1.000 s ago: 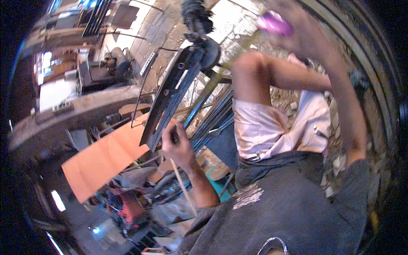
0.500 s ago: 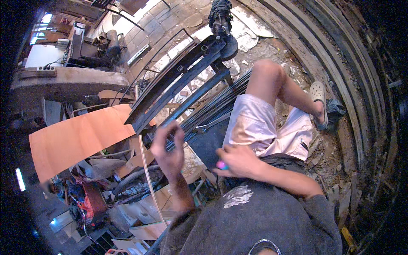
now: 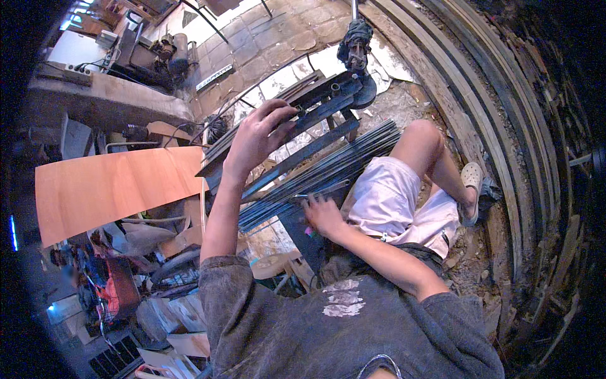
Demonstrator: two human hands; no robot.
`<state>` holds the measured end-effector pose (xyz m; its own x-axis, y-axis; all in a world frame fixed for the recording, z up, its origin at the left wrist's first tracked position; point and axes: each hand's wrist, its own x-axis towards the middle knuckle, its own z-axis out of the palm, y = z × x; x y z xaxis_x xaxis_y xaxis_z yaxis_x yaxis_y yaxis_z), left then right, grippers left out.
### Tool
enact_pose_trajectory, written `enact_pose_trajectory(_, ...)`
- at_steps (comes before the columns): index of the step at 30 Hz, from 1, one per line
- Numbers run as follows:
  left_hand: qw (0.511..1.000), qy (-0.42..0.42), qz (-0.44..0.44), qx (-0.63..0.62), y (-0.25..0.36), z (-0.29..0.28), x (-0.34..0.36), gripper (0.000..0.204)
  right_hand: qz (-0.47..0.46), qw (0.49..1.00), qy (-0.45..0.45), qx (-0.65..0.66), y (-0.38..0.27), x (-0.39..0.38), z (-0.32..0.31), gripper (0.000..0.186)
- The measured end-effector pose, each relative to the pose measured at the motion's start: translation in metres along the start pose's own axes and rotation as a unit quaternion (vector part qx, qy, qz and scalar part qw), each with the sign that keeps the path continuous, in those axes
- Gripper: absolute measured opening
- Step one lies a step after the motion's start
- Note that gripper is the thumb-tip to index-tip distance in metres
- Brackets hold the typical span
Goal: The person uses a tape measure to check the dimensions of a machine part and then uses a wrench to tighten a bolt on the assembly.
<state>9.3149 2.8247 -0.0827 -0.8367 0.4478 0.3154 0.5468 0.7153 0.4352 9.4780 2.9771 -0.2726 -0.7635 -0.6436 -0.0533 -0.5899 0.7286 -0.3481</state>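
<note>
Floor (image 3: 297, 26) tiled; planks (image 3: 505, 117) along right; left fingers (image 3: 276, 115) by metal beam (image 3: 320, 115).

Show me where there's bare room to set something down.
The orange-brown board, above the jumble at lower left, looks bare; so does much of the tiled floor beyond the black metal frame. Crowded: around the right hand, beside the thin bars.

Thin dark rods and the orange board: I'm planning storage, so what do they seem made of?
The thin dark rods look like metal, probably steel: straight and slender, with a bluish sheen, though paint or mill finish is unclear. The orange board looks like plywood or veneer, smooth and fairly dull, judging by its faint grain-like streaks; I can't tell whether it's varnished.
</note>
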Motion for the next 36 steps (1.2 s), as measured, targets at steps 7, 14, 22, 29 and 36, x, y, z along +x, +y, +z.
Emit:
enact_pose_trajectory(7, 1.000, -0.027, -0.004, -0.001, -0.001, 0.002, 0.019, 0.022, 0.032, 0.998, -0.001, -0.054, 0.024, 0.021, 0.029, 0.043)
enact_pose_trajectory(14, 0.996, -0.091, 0.012, -0.012, -0.009, 0.001, 0.030, 0.025, -0.004, 0.998, -0.047, -0.034, 0.038, 0.024, 0.038, 0.043)
enact_pose_trajectory(22, 0.962, -0.270, 0.021, 0.030, -0.005, -0.017, 0.057, 0.026, 0.008, 1.000, 0.001, -0.004, 0.039, 0.018, 0.030, 0.037)
enact_pose_trajectory(29, 0.944, -0.322, 0.070, 0.032, -0.014, -0.015, 0.074, 0.029, 0.025, 0.999, -0.027, -0.003, 0.037, 0.023, 0.020, 0.034)
enact_pose_trajectory(36, 0.938, -0.338, 0.052, 0.045, -0.013, -0.014, 0.076, 0.021, 0.023, 0.999, 0.039, 0.000, 0.039, 0.021, 0.016, 0.027)
